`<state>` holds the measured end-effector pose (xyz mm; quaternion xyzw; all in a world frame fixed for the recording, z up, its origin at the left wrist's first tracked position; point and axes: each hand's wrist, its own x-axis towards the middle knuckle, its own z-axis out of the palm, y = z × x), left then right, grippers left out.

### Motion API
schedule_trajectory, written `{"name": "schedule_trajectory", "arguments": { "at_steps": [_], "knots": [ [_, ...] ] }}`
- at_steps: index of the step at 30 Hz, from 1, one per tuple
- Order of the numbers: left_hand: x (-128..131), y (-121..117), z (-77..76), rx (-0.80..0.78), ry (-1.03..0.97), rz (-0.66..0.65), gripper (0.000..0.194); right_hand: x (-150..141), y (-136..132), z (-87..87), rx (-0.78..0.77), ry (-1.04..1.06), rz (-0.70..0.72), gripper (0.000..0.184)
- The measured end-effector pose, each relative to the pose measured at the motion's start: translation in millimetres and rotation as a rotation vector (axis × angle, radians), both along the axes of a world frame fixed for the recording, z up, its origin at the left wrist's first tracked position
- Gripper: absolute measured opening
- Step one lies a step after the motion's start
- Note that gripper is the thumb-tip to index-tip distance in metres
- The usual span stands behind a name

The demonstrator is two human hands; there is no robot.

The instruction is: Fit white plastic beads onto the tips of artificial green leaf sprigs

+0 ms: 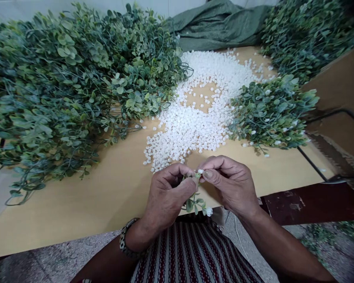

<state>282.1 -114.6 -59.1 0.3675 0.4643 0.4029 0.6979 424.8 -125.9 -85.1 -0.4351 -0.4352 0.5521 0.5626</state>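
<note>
Near table edge (76,232), hands (168,196) on sprig (190,205), perhaps white bud (200,171).

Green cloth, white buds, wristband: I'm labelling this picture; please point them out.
Green cloth (221,26), head view: its folded middle.
White buds (188,126), head view: the heap's middle.
Wristband (123,239), head view: its outer side.

2 hands (169,196), 1 wristwatch (124,239), 1 leafy sprig (190,205) w/ 2 vis. white buds (209,212), 3 greenery heaps (61,78), 100s loose white buds (188,122), approx., 1 green cloth (218,27)
</note>
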Motion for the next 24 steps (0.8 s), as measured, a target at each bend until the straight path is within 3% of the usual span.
{"name": "schedule_trajectory", "arguments": {
  "at_steps": [6, 24],
  "knots": [
    [2.3, 1.5, -0.7, 0.026, 0.031, 0.02, 0.005, -1.2, 0.1, -1.6, -0.004, 0.012, -0.01, 0.005],
    [0.8, 3.3, -4.1, 0.108, 0.027, 0.045, 0.011, -4.6, -1.3, 2.6, 0.127, -0.226, -0.068, 0.004]
  ]
}}
